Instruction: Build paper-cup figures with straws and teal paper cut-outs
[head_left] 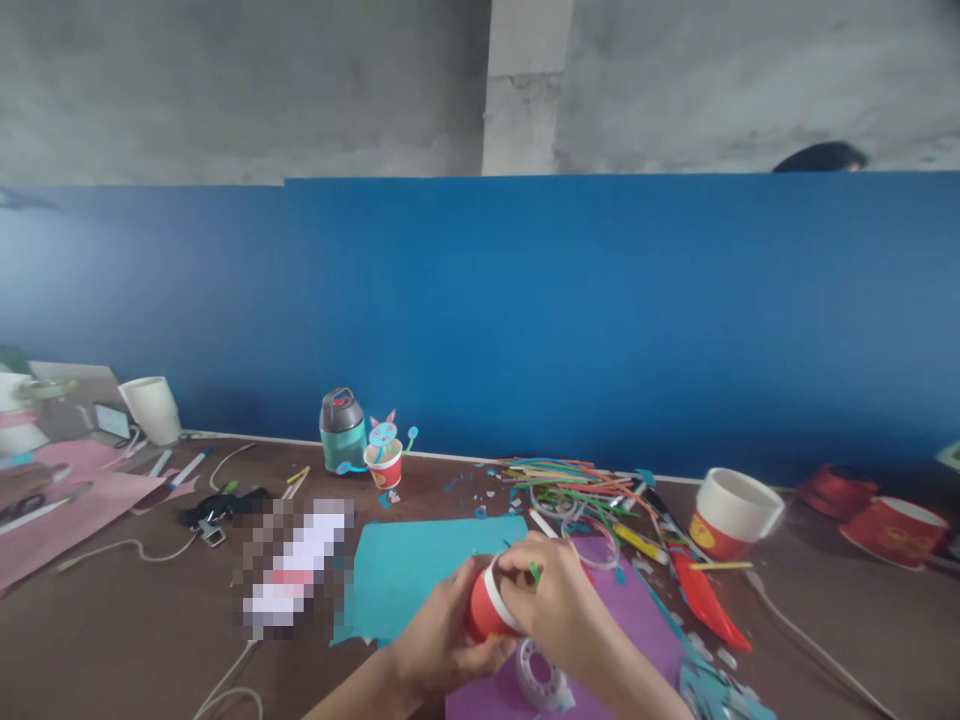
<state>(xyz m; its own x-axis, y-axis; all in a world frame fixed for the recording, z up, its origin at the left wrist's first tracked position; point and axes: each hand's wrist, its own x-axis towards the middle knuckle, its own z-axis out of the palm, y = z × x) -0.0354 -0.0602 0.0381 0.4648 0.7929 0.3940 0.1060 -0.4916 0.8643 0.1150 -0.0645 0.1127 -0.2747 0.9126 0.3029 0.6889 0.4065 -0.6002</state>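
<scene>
My left hand (446,630) is wrapped round a small red paper cup (487,605) with a white rim, tilted over the coloured sheets. The fingers of my right hand (547,590) are pinched at the cup's rim, partly inside its mouth. Between them shows a short green tip (535,572), which looks like part of a craft stem; the rest is hidden. Under my hands lie a turquoise sheet (420,560) and a purple sheet (622,620). A white tape roll (540,675) rests on the purple sheet, just below the cup.
A decorated cup with a cat face (386,465) stands beside a teal flask (343,435). Several coloured stems (570,480) lie in a heap at the back. Right of them are a yellow cutter (639,543), a red pointed piece (709,600) and a larger paper cup (735,510).
</scene>
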